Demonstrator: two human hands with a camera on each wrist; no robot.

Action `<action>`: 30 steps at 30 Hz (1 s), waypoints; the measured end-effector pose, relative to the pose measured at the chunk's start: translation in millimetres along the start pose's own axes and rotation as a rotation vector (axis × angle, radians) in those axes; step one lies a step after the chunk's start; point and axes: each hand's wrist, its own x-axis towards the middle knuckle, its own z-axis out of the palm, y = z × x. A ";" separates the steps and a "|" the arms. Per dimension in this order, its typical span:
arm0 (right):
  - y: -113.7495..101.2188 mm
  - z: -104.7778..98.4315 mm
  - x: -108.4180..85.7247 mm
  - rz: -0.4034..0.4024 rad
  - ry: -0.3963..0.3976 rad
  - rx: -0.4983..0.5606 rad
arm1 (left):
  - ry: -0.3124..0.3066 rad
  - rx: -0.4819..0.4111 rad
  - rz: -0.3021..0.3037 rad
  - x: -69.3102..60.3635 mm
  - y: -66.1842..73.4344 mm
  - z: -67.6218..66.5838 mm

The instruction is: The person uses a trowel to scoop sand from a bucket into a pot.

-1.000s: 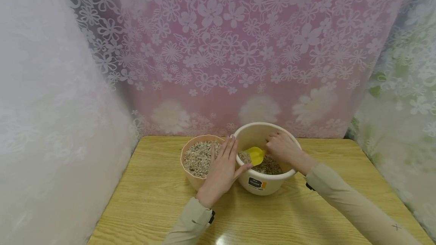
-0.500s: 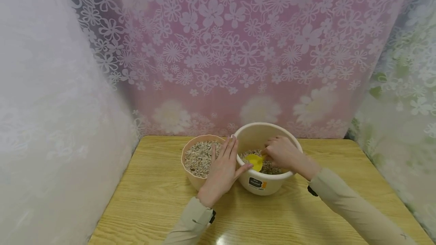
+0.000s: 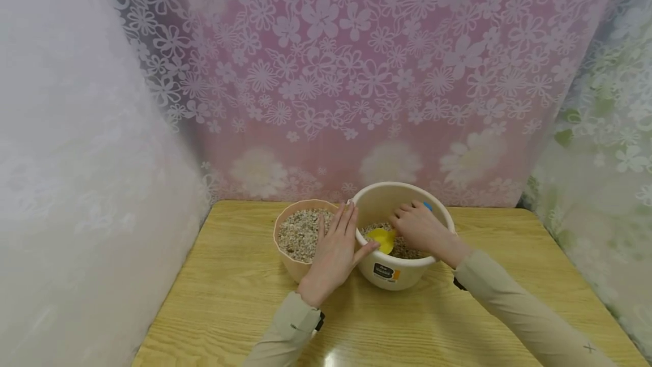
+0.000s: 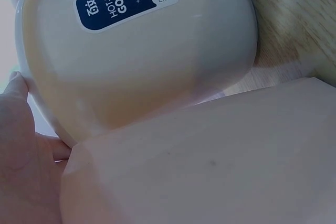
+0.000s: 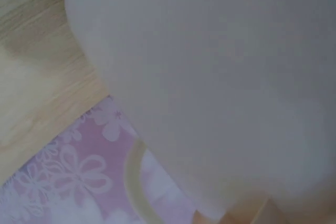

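Note:
In the head view, a cream plastic bucket with a dark label holds a mixed brown, gravel-like grain. My right hand reaches over its rim and grips the handle of a yellow scoop, whose bowl lies at the grain. The fingers hide most of the handle. To the left, touching the bucket, a peach bowl with a wavy rim is filled with paler grain. My left hand rests across the adjoining rims, fingers straight; its thumb lies over the bucket's rim.
Both containers stand on a wood-grain table near its back edge. A pink floral curtain hangs behind, with pale sheets at both sides. A small blue spot shows at the bucket's inner wall beside the right hand.
My right hand and the scoop shifted right and down, then slightly back up within the bucket. The blue spot has come into sight. My left hand stays on the rims.

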 end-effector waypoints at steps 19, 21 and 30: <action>11.0 -23.4 -19.3 0.221 0.026 0.272 | 0.006 0.032 0.008 0.4 1.3 -0.5; 10.3 -24.8 -23.4 0.262 0.029 0.277 | 0.007 0.031 0.011 0.5 1.3 0.0; 7.5 -38.4 -39.8 0.405 0.097 0.268 | 0.003 0.034 0.011 -0.7 -1.1 0.1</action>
